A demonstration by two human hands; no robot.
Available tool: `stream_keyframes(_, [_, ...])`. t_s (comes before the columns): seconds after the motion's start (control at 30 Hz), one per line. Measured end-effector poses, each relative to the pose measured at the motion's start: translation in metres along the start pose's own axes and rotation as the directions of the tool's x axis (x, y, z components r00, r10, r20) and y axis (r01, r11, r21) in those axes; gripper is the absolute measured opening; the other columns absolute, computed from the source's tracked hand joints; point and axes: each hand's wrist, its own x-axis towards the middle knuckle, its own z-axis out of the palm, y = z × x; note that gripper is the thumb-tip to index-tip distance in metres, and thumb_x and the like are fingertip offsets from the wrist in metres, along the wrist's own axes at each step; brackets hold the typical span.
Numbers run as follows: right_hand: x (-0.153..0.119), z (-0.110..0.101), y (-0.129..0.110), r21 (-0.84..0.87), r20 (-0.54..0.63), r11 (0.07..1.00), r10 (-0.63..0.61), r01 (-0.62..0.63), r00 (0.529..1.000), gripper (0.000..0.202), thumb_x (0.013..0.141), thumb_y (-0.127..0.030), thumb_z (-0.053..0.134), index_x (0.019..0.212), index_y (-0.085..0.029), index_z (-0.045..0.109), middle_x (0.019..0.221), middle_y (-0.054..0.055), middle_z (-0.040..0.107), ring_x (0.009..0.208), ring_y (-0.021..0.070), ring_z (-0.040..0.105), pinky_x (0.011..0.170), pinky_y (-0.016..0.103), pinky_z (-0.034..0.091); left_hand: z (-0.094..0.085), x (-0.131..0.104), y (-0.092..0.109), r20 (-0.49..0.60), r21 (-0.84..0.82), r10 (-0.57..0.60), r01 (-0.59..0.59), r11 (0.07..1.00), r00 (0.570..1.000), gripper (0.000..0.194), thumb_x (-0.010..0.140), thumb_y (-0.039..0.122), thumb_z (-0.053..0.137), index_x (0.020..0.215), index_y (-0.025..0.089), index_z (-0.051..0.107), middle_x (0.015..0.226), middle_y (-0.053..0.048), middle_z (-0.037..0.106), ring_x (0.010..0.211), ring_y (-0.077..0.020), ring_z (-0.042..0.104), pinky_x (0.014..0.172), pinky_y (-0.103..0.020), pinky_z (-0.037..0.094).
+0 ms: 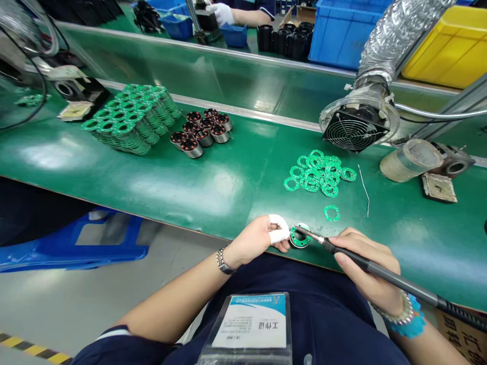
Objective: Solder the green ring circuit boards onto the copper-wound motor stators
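Note:
A motor stator with a green ring-shaped circuit board [300,240] on top stands near the table's front edge. My left hand [266,235], with white finger covers on thumb and forefinger, is closed at its left rim; anything thin pinched between the fingertips is too small to make out. My right hand [369,263] is wrapped round a soldering iron [365,262]. The iron's tip rests over the upper left part of the board, close to my left fingertips. One loose green ring board [332,213] lies just beyond the stator.
A pile of ring boards [319,172] lies ahead, with a bent wire [363,190] beside it. Fume fan [355,129], cup [411,159] and sponge stand [439,187] are at right. Several stators [201,132] and stacked boards [131,119] stand left. A co-worker's gloved hand [222,12] shows beyond.

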Motion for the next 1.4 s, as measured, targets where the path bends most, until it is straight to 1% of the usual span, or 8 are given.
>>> stream_keyframes(0.27, [0.023,0.014,0.025,-0.087,0.265,0.986,-0.111,0.139,0.958,0.032,0.083,-0.013,0.055,0.114,-0.017,0.05,0.113,0.011,0.061,0.106,0.0196,0.058,0.089,0.033,0.048,0.0,0.002,-0.003,0.011,0.045,0.033,-0.033,0.998,0.999,0.014,0.072,0.025,0.062,0.073,0.013,0.054,0.061,-0.001,0.062,0.057,-0.0118,0.061,0.061,-0.026,0.05])
stream_keyframes(0.37, [0.027,0.019,0.03,-0.093,0.323,0.992,-0.051,0.085,0.945,0.035,0.083,-0.018,0.057,0.117,-0.018,0.047,0.108,0.009,0.062,0.096,0.0178,0.062,0.083,0.03,0.052,-0.004,-0.002,-0.006,0.012,0.247,0.193,-0.19,0.95,0.981,0.012,0.079,0.026,0.056,0.08,0.014,0.054,0.067,-0.002,0.062,0.062,-0.0129,0.062,0.063,-0.027,0.051])
stream_keyframes(0.5, [0.018,0.024,0.032,-0.111,0.241,0.993,-0.018,0.046,0.97,0.036,0.082,-0.018,0.058,0.116,-0.018,0.047,0.105,0.008,0.062,0.092,0.0167,0.062,0.08,0.029,0.052,-0.012,-0.009,-0.012,0.257,0.752,0.572,-0.533,0.389,0.779,0.014,0.085,0.027,0.05,0.088,0.015,0.057,0.077,-0.005,0.063,0.067,-0.0132,0.059,0.061,-0.026,0.047])
stream_keyframes(0.67, [0.009,0.029,0.032,-0.137,0.163,0.991,0.026,-0.003,0.986,0.038,0.08,-0.018,0.06,0.116,-0.017,0.046,0.107,0.01,0.061,0.094,0.0179,0.062,0.081,0.03,0.051,-0.012,-0.006,-0.014,0.591,0.776,0.555,-0.601,-0.193,0.585,0.017,0.09,0.027,0.044,0.088,0.017,0.057,0.074,-0.003,0.062,0.062,-0.0124,0.054,0.054,-0.024,0.041])
stream_keyframes(0.9, [0.002,0.034,0.031,-0.187,0.087,0.982,0.041,-0.024,0.995,0.039,0.08,-0.017,0.059,0.117,-0.018,0.046,0.108,0.009,0.062,0.098,0.0184,0.061,0.084,0.03,0.051,-0.008,-0.004,-0.017,0.59,0.778,0.626,-0.567,-0.271,0.51,0.018,0.091,0.019,0.039,0.086,0.014,0.056,0.077,-0.003,0.063,0.063,-0.0123,0.052,0.054,-0.025,0.04])
stream_keyframes(1.1, [0.001,0.036,0.031,-0.201,0.07,0.979,0.042,-0.027,0.997,0.039,0.079,-0.018,0.06,0.116,-0.018,0.047,0.108,0.009,0.062,0.096,0.0177,0.061,0.084,0.029,0.05,-0.017,0.0,-0.009,0.767,0.639,0.472,-0.586,-0.499,0.434,0.015,0.087,0.018,0.045,0.096,0.02,0.057,0.078,-0.003,0.064,0.065,-0.0145,0.053,0.053,-0.026,0.039])
stream_keyframes(1.23, [0.001,0.036,0.031,-0.199,0.065,0.98,0.04,-0.026,0.997,0.039,0.08,-0.018,0.06,0.116,-0.019,0.046,0.108,0.008,0.062,0.097,0.0175,0.061,0.084,0.029,0.05,-0.017,0.001,-0.006,0.711,0.678,0.525,-0.657,-0.331,0.469,0.014,0.087,0.018,0.046,0.089,0.018,0.06,0.081,-0.004,0.066,0.066,-0.0138,0.055,0.056,-0.025,0.042])
stream_keyframes(1.4, [-0.002,0.038,0.029,-0.222,0.031,0.975,0.015,-0.007,0.999,0.038,0.08,-0.018,0.059,0.116,-0.019,0.046,0.107,0.009,0.062,0.096,0.0184,0.061,0.083,0.029,0.051,0.001,-0.003,-0.007,0.184,0.618,0.538,-0.522,0.587,0.823,0.007,0.08,0.023,0.058,0.079,0.016,0.061,0.08,-0.004,0.064,0.07,-0.0117,0.058,0.065,-0.024,0.048])
